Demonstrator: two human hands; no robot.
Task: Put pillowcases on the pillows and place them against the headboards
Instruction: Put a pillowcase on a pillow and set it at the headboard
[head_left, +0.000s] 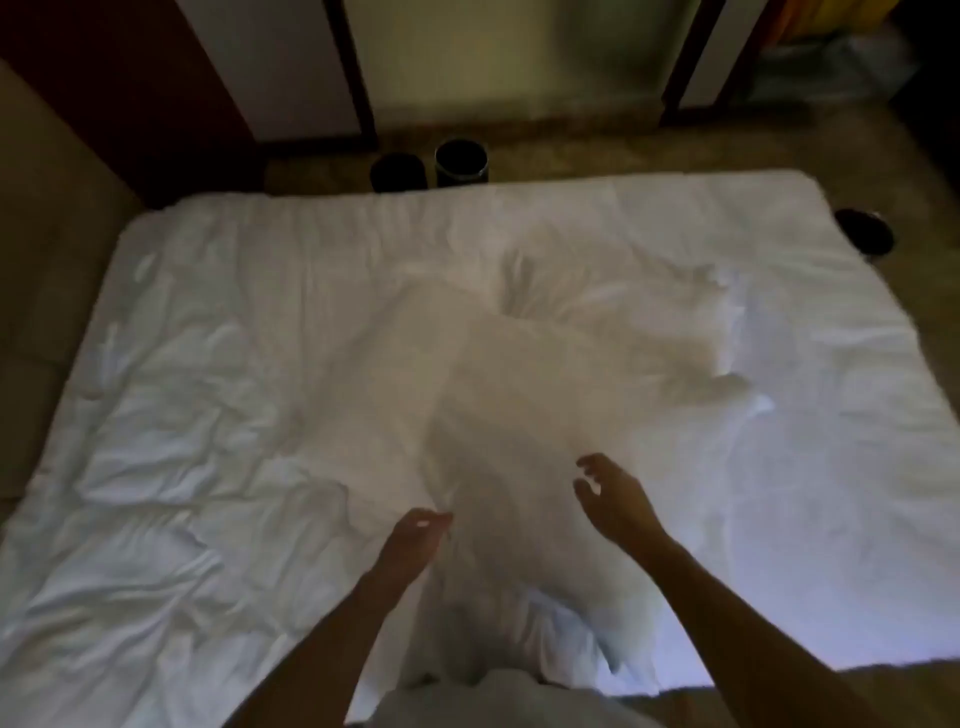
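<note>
A white pillow (524, 431) lies lengthwise in the middle of the bed (197, 364), blurred by motion, its near end close to my body. A second white pillow or bundle of white cloth (613, 291) lies behind it, towards the far right. My left hand (415, 540) is at the pillow's left edge with its fingertips pinching a fold of the white fabric. Above the pillow's right side hovers my right hand (613, 499), fingers spread and curved, holding nothing.
The bed carries a wrinkled white sheet. A padded beige headboard (47, 249) runs along the left. Two dark round bins (462, 163) stand on the floor beyond the far edge, and another dark object (865, 231) is at the far right corner.
</note>
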